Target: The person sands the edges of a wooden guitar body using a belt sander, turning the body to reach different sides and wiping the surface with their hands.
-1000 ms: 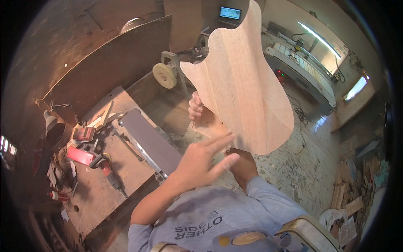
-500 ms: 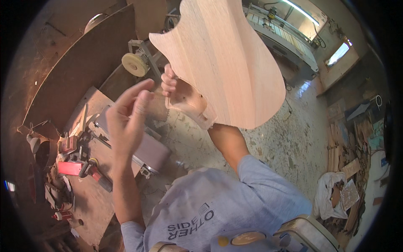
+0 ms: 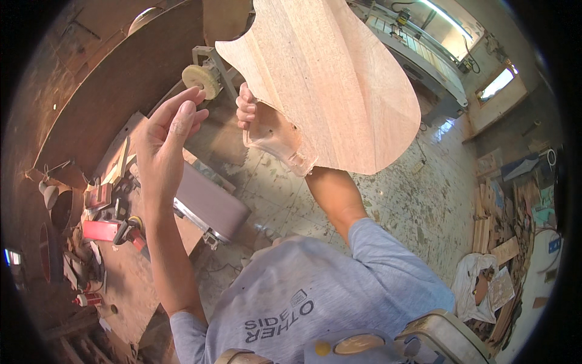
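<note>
A pale, bare-wood guitar body [image 3: 339, 91] with curved horns fills the upper middle, held up in front of me and tilted. My right hand [image 3: 245, 108] grips it from beneath; the fingers curl over the edge of a hollowed cavity [image 3: 273, 130] at its near left side. The right palm and thumb are hidden behind the wood. To the left, my left hand [image 3: 165, 136] is raised in the air, apart from the guitar body. Its fingers are loosely bent, the thumb lies close to them, and I see nothing held there.
A workbench [image 3: 130, 297] at left carries a brown case [image 3: 212, 203], a red power tool [image 3: 136, 236], a red box [image 3: 100, 230] and wood scraps. A buffing wheel [image 3: 200, 80] stands beyond my left hand. A long machine [image 3: 418, 54] is at far right; scrap wood [image 3: 506, 249] lies right.
My left hand has moved left and a little up, away from the guitar body. The right hand keeps its grip, and the guitar body has shifted slightly in view.
</note>
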The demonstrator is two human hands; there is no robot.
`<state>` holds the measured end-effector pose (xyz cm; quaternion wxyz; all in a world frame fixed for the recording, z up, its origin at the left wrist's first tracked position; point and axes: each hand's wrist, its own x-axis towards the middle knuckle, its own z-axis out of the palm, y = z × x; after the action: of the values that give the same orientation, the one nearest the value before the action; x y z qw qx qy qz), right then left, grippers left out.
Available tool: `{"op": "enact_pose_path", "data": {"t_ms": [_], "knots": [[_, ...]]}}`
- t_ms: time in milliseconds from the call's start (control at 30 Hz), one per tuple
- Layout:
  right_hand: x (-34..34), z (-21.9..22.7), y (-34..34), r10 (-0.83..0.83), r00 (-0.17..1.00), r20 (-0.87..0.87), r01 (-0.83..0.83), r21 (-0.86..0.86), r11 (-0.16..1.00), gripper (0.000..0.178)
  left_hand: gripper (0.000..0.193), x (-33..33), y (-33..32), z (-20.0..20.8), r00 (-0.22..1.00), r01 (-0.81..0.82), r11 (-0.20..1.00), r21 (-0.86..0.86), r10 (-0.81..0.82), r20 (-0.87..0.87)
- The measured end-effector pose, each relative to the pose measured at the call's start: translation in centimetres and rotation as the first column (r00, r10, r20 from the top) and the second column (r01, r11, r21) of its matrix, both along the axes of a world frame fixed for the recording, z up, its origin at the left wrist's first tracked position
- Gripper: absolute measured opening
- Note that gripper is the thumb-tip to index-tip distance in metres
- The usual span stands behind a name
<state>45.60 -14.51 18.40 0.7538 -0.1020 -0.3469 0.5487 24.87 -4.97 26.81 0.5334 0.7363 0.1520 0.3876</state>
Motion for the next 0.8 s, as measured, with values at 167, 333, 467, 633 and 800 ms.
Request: {"op": "enact_pose_path", "data": {"t_ms": [167,333,467,633,800], "knots": [[-1.2,1.6,-1.0,0.046,0.998,-0.038,-0.049,-0.073,0.996,0.038,0.043,0.3,0.5,-0.7,1.0,0.004,1.0,-0.021,-0.005,-0.025],[0.7,-1.7,0.9,0.299,0.948,-0.11,-0.285,0.127,0.95,0.052,0.046,1.5,1.4,-2.1,0.999,0.007,0.999,-0.031,-0.008,-0.046],[0.9,-1.8,1.0,0.3,0.95,-0.082,-0.292,0.103,0.951,0.056,0.05,1.9,2.2,-2.2,1.0,-0.022,0.998,-0.06,0.021,-0.007],[0.2,-0.3,-0.6,0.164,0.986,-0.033,-0.165,-0.026,0.986,0.062,0.052,2.6,2.3,-0.4,1.0,-0.015,1.0,0.009,0.015,0.004],[-0.9,1.2,-1.7,0.025,0.994,0.102,-0.004,-0.207,0.978,0.068,0.059,2.2,2.0,2.7,0.992,-0.03,0.999,0.023,0.027,0.123]]}}
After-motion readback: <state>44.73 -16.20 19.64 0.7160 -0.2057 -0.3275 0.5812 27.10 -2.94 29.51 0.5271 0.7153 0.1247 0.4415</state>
